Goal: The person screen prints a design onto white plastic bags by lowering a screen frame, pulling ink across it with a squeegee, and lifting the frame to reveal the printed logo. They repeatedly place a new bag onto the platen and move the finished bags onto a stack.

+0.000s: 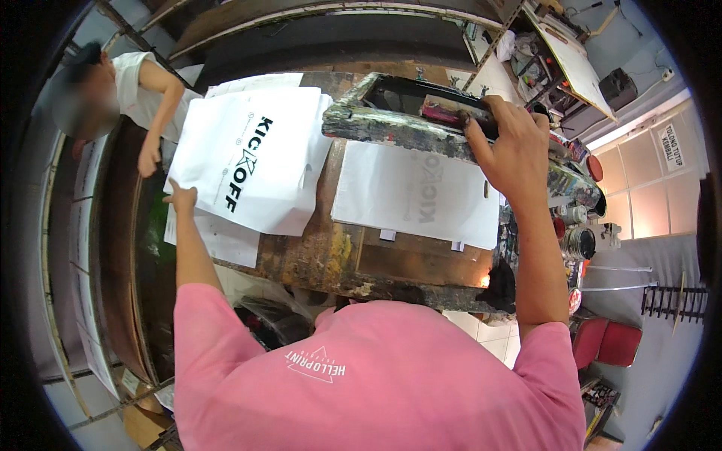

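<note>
My left hand (182,197) pinches the lower left edge of a white sheet with bold black lettering (282,161), on the left of the worktable. Whether it is a single sheet or a flat bag I cannot tell. My right hand (515,139) is closed around the near side of a paint-crusted screen printing frame (398,126), which is tilted up. Inside the frame, beside my fingers, lies a squeegee with reddish ink stains (444,109). Below the frame a white sheet (376,188) lies on the printing board, with grey lettering showing faintly on it.
The wooden worktable (301,259) is stained with paint. Ink cans (577,242) crowd its right side. A co-worker (154,98) stands at the far left, one hand near the printed sheet. Racks (98,263) line the left; a red chair (613,342) stands at the right.
</note>
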`<state>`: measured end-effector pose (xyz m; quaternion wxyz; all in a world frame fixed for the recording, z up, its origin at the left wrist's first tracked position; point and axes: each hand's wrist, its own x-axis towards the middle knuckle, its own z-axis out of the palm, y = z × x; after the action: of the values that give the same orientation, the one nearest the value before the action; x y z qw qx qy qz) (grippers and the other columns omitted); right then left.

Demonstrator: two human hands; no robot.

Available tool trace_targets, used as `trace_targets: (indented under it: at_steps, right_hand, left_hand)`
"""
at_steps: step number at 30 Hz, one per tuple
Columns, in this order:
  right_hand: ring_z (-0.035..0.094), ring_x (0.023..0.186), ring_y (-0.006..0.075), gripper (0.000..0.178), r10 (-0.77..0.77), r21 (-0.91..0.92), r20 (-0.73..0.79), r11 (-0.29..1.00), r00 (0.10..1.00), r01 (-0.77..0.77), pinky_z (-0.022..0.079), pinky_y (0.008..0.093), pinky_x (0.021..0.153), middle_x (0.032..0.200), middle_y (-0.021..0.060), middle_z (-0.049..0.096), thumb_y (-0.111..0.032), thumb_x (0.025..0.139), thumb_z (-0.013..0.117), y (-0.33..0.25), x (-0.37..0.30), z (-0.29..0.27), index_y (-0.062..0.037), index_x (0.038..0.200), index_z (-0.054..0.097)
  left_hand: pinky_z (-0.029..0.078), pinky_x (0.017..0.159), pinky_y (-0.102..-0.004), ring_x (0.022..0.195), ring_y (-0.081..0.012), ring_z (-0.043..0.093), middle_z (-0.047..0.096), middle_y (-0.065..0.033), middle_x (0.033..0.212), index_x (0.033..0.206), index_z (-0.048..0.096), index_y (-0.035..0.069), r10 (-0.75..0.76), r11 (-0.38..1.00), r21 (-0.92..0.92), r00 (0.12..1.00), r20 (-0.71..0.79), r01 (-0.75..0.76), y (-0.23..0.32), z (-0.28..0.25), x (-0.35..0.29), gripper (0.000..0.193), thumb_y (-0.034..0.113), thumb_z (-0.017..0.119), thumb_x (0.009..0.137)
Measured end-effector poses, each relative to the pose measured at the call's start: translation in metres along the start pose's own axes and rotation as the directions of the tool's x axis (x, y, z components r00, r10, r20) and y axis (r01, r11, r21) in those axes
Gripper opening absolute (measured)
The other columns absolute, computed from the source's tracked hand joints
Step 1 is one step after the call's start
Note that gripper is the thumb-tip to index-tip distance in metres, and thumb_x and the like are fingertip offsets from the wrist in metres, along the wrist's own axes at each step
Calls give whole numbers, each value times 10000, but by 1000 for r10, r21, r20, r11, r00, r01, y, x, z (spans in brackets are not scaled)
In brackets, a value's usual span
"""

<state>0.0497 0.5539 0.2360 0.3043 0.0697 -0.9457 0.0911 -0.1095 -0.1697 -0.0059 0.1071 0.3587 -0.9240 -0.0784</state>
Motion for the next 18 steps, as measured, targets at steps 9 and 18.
trace_targets:
  at_steps: [9,18]
  right_hand:
    - [591,1066,380,431,-129,203,711,979,692,-26,489,491,932,1094,180,626,-121,811,757,23,-113,48,-63,1223,645]
    - [647,1029,348,353,-44,83,442,997,896,8,565,492,800,1054,117,648,-152,895,677,150,-60,282,-188,1240,614]
  left_hand:
    - [306,1214,-578,1472,-358,392,415,-183,1582,1607,258,87,713,7,-381,263,650,924,196,-85,-464,965,808,337,970]
    - [522,1021,-459,1249,-300,605,603,-160,1359,1503,430,62,325,330,-313,204,923,891,143,27,-488,1020,884,383,900]
